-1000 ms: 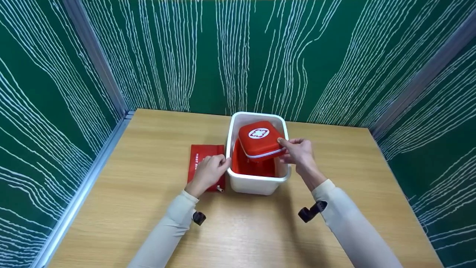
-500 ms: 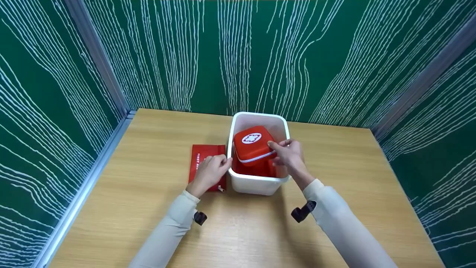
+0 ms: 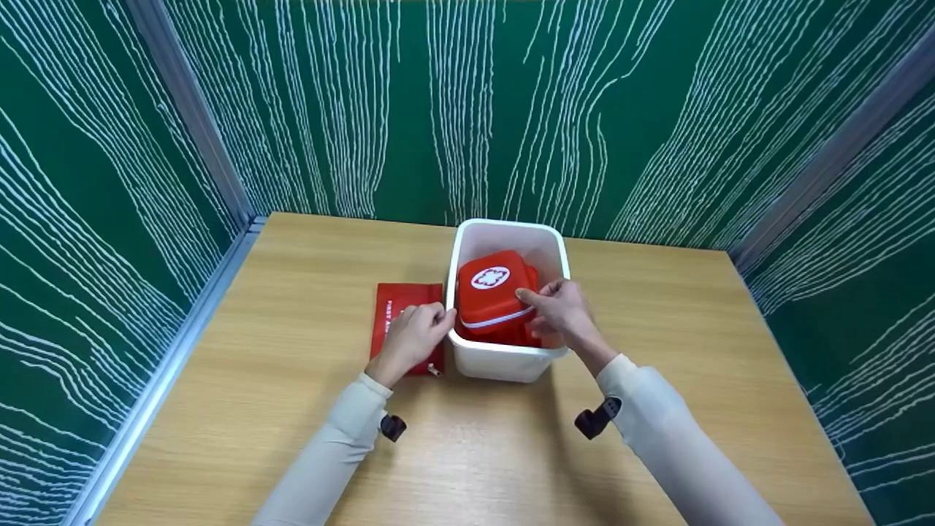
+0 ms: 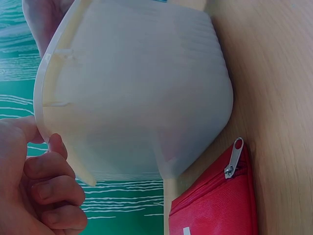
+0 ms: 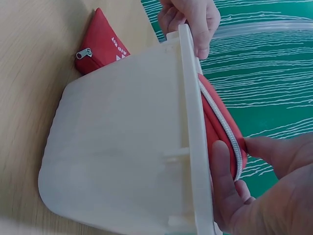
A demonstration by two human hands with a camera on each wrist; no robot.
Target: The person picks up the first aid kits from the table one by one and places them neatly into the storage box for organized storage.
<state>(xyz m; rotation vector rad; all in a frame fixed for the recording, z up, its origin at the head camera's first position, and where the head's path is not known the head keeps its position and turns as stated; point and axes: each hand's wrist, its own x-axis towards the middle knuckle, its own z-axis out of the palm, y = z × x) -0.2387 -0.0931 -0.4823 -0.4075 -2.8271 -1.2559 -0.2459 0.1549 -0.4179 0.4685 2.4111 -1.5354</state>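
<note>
A white plastic bin (image 3: 504,363) stands on the wooden table. My left hand (image 3: 415,334) pinches the rim on its left side between thumb and curled fingers, as the left wrist view also shows. In my right hand (image 3: 566,313) is a red zippered first aid case (image 3: 500,292) with a white oval emblem, gripped at its near right corner, thumb on top and fingers below. The case sits tilted within the bin's opening; its pale zipper edge (image 5: 222,120) rises above the rim in the right wrist view. Other red material (image 3: 532,277) shows beneath it, mostly hidden.
A flat red first aid pouch (image 3: 391,307) with a zipper pull lies on the table (image 3: 307,292) against the bin's left side, partly under my left hand. Green panels (image 3: 409,109) with white wavy lines enclose the table at the back and sides.
My right hand has moved left and slightly toward me, carrying the first aid case lower and further left in the bin. The left hand stays on the rim.
</note>
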